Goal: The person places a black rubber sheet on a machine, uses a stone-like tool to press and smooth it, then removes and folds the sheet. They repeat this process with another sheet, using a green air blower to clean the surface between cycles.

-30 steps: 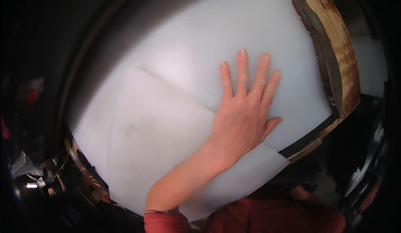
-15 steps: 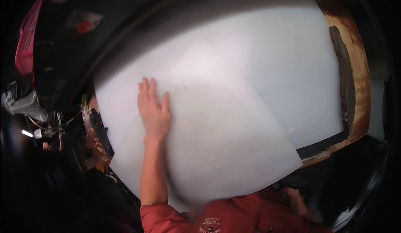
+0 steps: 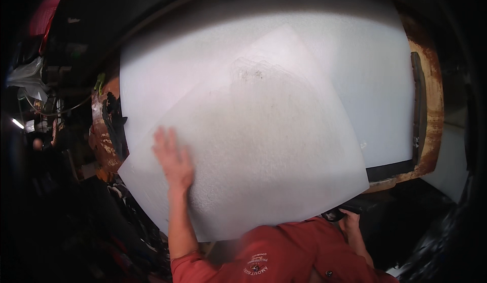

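A large thin whitish sheet [image 3: 264, 146] lies turned at an angle over a bigger pale sheet [image 3: 380, 105]. Its far corner points away from me, and its near edge reaches my red shirt. Faint dark marks and a scuffed curve show near its far end. My left hand [image 3: 173, 158] is over the left part of the upper sheet, fingers spread and slightly blurred; whether it presses on the sheet I cannot tell. Low on the right, beside the sheet's near edge, my right hand [image 3: 349, 222] has its fingers curled at a black object [image 3: 350, 208] whose kind is unclear.
Worn brown wood [image 3: 433, 95] with a dark strip [image 3: 419, 100] borders the pale sheet on the right. More worn wood [image 3: 104, 136] shows at the left. A plastic bag [image 3: 28, 77] and a pink item [image 3: 46, 14] are farther left. Another person's hand [image 3: 54, 131] appears at far left.
My left hand has moved nearer to me and a little left across the upper sheet. The view has shifted, and more of my right hand and the black object shows.
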The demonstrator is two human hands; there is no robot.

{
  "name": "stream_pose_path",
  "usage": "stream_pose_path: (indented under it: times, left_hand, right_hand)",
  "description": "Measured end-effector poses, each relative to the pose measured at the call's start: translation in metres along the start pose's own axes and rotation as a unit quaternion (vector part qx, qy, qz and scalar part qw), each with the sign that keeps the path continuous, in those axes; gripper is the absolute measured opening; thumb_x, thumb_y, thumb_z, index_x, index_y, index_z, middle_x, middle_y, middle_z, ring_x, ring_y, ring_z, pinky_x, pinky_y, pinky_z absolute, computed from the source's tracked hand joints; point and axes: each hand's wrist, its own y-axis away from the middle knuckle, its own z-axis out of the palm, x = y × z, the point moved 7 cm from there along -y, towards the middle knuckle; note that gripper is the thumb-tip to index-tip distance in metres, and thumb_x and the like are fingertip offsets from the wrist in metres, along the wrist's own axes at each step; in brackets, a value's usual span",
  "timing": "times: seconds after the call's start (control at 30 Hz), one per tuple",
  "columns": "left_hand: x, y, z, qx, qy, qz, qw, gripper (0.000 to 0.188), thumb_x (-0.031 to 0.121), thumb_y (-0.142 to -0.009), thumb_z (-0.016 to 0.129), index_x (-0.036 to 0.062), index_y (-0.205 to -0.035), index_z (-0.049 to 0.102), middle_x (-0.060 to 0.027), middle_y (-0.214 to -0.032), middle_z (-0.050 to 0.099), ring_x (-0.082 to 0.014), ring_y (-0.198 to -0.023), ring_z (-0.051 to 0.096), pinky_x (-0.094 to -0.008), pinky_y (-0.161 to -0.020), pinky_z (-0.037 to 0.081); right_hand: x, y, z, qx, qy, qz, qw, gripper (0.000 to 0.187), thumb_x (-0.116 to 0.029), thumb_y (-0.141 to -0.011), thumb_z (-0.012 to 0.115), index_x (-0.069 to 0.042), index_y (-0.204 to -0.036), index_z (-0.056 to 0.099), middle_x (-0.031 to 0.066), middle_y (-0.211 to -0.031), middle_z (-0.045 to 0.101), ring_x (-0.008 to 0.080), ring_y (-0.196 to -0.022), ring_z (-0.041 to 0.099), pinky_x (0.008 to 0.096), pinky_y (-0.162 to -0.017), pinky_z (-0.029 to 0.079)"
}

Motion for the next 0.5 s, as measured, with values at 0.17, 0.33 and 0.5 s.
stream_pose_path:
  times: [0.17, 0.33, 0.5]
  left_hand:
    - [-0.195, 0.124, -0.024, 0.097, 0.029, -0.36, 0.927, 0.069, 0.044, -0.108, 0.049, -0.0045, -0.156, 0.038, -0.0284, -0.163, 0.035, -0.0399, -0.154, 0.028, -0.0445, -0.126, 0.023]
    - [-0.283, 0.231, -0.016, 0.086, -0.017, -0.469, 0.879, 0.08, 0.055, -0.105, 0.049, -0.0072, -0.155, 0.039, -0.0296, -0.161, 0.038, -0.0398, -0.151, 0.035, -0.0426, -0.125, 0.026]
    - [-0.318, 0.271, -0.018, 0.065, 0.002, -0.524, 0.849, 0.089, 0.063, -0.1, 0.054, -0.0059, -0.155, 0.041, -0.0291, -0.158, 0.042, -0.041, -0.148, 0.04, -0.0434, -0.123, 0.031]
  right_hand:
    - [-0.004, -0.009, -0.005, -0.028, 0.161, -0.125, 0.979, 0.036, 0.021, -0.077, 0.067, 0.0, -0.105, 0.073, 0.0106, -0.115, 0.072, 0.0199, -0.108, 0.069, 0.0328, -0.093, 0.057]
    - [0.008, -0.015, -0.023, 0.041, 0.091, -0.019, 0.995, 0.034, 0.019, -0.077, 0.067, 0.001, -0.105, 0.073, 0.0141, -0.118, 0.072, 0.0257, -0.109, 0.069, 0.0352, -0.093, 0.056]
    - [-0.006, -0.01, 0.009, -0.021, -0.063, 0.022, 0.998, 0.033, 0.007, -0.081, 0.068, 0.0, -0.113, 0.071, 0.0112, -0.111, 0.073, 0.0274, -0.102, 0.07, 0.0369, -0.091, 0.056]
